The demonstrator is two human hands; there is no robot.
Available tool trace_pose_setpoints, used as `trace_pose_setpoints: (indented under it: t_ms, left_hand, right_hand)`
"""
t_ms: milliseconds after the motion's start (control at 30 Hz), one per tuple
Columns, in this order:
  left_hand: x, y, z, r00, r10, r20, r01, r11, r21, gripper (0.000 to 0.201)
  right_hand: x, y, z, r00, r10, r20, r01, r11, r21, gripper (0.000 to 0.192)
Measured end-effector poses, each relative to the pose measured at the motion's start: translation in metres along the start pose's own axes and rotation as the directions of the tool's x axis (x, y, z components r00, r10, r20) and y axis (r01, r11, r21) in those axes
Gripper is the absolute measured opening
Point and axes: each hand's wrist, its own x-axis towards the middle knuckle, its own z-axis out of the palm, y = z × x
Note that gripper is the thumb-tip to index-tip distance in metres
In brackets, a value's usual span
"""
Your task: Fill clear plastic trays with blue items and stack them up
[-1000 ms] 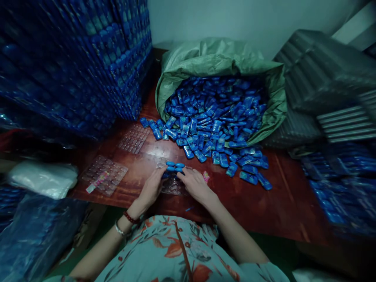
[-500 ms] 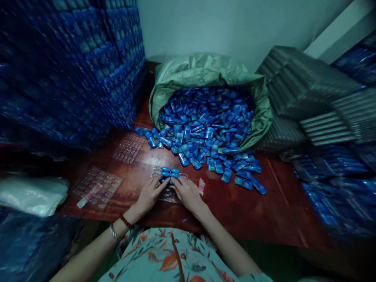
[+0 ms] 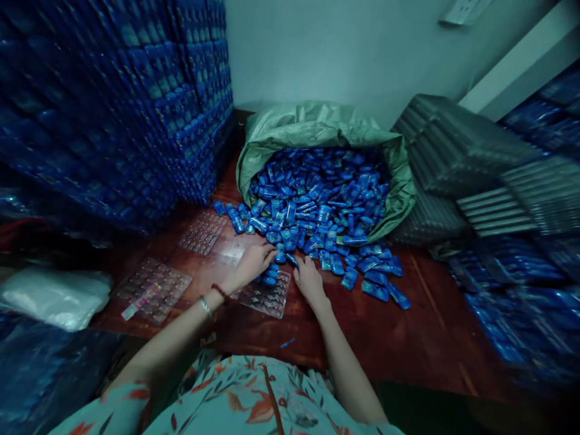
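Your left hand (image 3: 256, 261) covers the upper left part of the clear moulded plastic tray (image 3: 270, 304), and its fingertips blur among packets, so I can't tell whether it grips one. Your right hand (image 3: 310, 279) pinches a small glossy blue packet (image 3: 292, 260), its long axis slanting, far end toward the green woven sack (image 3: 405, 194). The tray lies on your side of that sack, on the shiny reddish-brown worktop (image 3: 362, 329); behind the sack rises a pale wall (image 3: 317, 60).
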Motion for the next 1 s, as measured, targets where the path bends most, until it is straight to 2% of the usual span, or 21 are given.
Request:
trace_pose_setpoints:
  t_ms: [100, 167, 233, 300, 367, 433, 533, 600, 667, 733, 833, 900, 1000]
  left_hand:
    - [0.044, 0.003, -0.004, 0.983, -0.048, 0.176, 0.041, 0.998, 0.045, 0.018]
    - [0.063, 0.007, 0.003, 0.974, -0.052, 0.219, 0.042, 0.998, 0.053, 0.028]
    - [0.075, 0.010, 0.013, 0.966, -0.061, 0.253, 0.048, 0.997, 0.058, 0.040]
    - [0.081, 0.010, 0.021, 0.957, -0.069, 0.282, 0.056, 0.997, 0.051, 0.049]
    - [0.085, 0.007, 0.026, 0.950, -0.062, 0.307, 0.055, 0.998, 0.031, 0.060]
    - [0.087, 0.000, 0.027, 0.950, -0.037, 0.312, 0.039, 0.999, 0.000, 0.066]
    - [0.084, -0.014, 0.020, 0.962, -0.002, 0.273, 0.013, 0.999, -0.040, 0.051]
    - [0.076, -0.026, 0.010, 0.974, -0.009, 0.225, 0.018, 0.999, -0.036, 0.040]
    - [0.060, -0.042, -0.003, 0.985, -0.036, 0.170, 0.038, 0.999, -0.008, 0.034]
    - [0.039, -0.059, -0.015, 0.989, -0.069, 0.127, 0.064, 0.997, 0.038, 0.028]
    - [0.002, -0.081, -0.026, 0.988, -0.119, 0.099, 0.106, 0.986, 0.128, 0.012]
    - [-0.020, -0.089, -0.029, 0.987, -0.138, 0.087, 0.121, 0.976, 0.180, 0.004]
    - [-0.045, -0.090, -0.030, 0.988, -0.139, 0.073, 0.119, 0.967, 0.227, 0.008]
  right_hand:
    - [-0.012, 0.012, 0.006, 0.995, 0.061, -0.085, -0.031, 0.946, 0.323, 0.029]
    - [-0.024, 0.020, 0.007, 0.982, 0.152, -0.112, -0.063, 0.824, 0.564, 0.029]
    - [-0.041, 0.024, 0.005, 0.970, 0.225, -0.088, -0.088, 0.670, 0.737, 0.034]
    - [-0.060, 0.021, -0.001, 0.974, 0.220, -0.053, -0.082, 0.561, 0.823, 0.035]
    - [-0.077, 0.011, -0.008, 0.991, 0.126, -0.042, -0.035, 0.555, 0.831, 0.031]
    - [-0.087, -0.004, -0.012, 0.998, 0.003, -0.065, 0.048, 0.624, 0.780, 0.024]
    - [-0.087, -0.027, -0.010, 0.977, -0.159, -0.142, 0.213, 0.757, 0.618, 0.027]
    - [-0.081, -0.038, -0.008, 0.953, -0.262, -0.150, 0.301, 0.852, 0.428, 0.032]
    - [-0.074, -0.042, -0.009, 0.935, -0.342, -0.089, 0.354, 0.913, 0.202, 0.036]
    - [-0.067, -0.042, -0.014, 0.921, -0.390, -0.007, 0.390, 0.920, 0.029, 0.038]
    - [-0.058, -0.042, -0.028, 0.882, -0.460, 0.102, 0.469, 0.878, -0.096, 0.035]
    - [-0.052, -0.049, -0.036, 0.845, -0.505, 0.174, 0.530, 0.834, -0.152, 0.030]
    - [-0.046, -0.066, -0.042, 0.797, -0.545, 0.261, 0.598, 0.775, -0.205, 0.024]
